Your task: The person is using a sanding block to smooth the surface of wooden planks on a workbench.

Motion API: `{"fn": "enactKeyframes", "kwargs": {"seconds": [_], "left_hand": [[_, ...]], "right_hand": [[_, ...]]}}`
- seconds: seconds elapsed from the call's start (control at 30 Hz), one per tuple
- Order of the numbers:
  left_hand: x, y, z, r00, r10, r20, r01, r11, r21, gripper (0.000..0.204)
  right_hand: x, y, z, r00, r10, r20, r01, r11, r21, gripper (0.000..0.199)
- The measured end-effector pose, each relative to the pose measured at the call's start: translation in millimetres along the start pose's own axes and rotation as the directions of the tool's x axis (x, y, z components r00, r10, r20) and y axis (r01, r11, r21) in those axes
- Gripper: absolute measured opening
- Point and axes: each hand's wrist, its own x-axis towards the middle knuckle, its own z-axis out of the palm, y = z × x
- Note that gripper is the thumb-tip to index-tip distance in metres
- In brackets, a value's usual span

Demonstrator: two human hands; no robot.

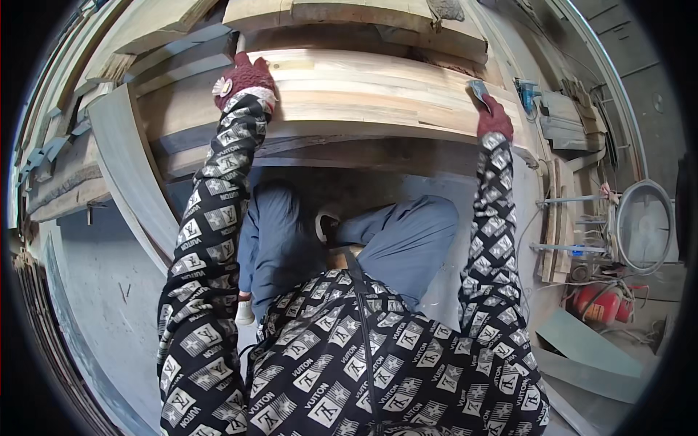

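My left hand, in a maroon knitted glove, rests at the left part of a pale board glued up from several strips. Its fingers look curled. A pale stick-like piece shows just beyond them, and a whitish rounded piece sits at the hand's left side; what the hand holds is unclear. At the board's right end my right hand, gloved alike, is closed on a small grey flat scraper. Its blade points up and left over the board.
Rough planks lie beyond the board, with more timber stacked at left. A curved plank leans near my left arm. At right are a blue tool, a round fan-like frame, clamps and a red machine. My bent knees are below the board.
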Motion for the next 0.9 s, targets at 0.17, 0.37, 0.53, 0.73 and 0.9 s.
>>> {"fn": "enactKeyframes", "kwargs": {"seconds": [0.17, 0.37, 0.53, 0.73, 0.9], "left_hand": [[-4, 15, 1, 0.998, -0.016, 0.060, 0.015, 1.000, 0.011, 0.051], [-6, 4, 1, 0.997, 0.080, 0.021, -0.078, 0.993, -0.091, 0.060], [-7, 4, -3, 0.998, 0.054, -0.025, -0.055, 0.998, -0.042, 0.053], [-14, 36, 5, 0.978, 0.178, -0.111, -0.180, 0.984, -0.012, 0.053], [-13, -1, -5, 0.995, 0.051, -0.083, -0.046, 0.997, 0.061, 0.054]], "right_hand": [[-13, -80, 105, 0.925, -0.301, -0.231, 0.347, 0.917, 0.197, 0.036], [-67, -187, 143, 0.696, -0.704, -0.141, 0.682, 0.586, 0.438, 0.038], [-3, -51, 78, 0.877, -0.472, -0.092, 0.465, 0.783, 0.413, 0.038], [72, 105, 59, 0.972, 0.139, -0.191, -0.040, 0.894, 0.446, 0.034], [-33, -125, 150, 0.930, -0.359, -0.081, 0.308, 0.639, 0.705, 0.023]]}}
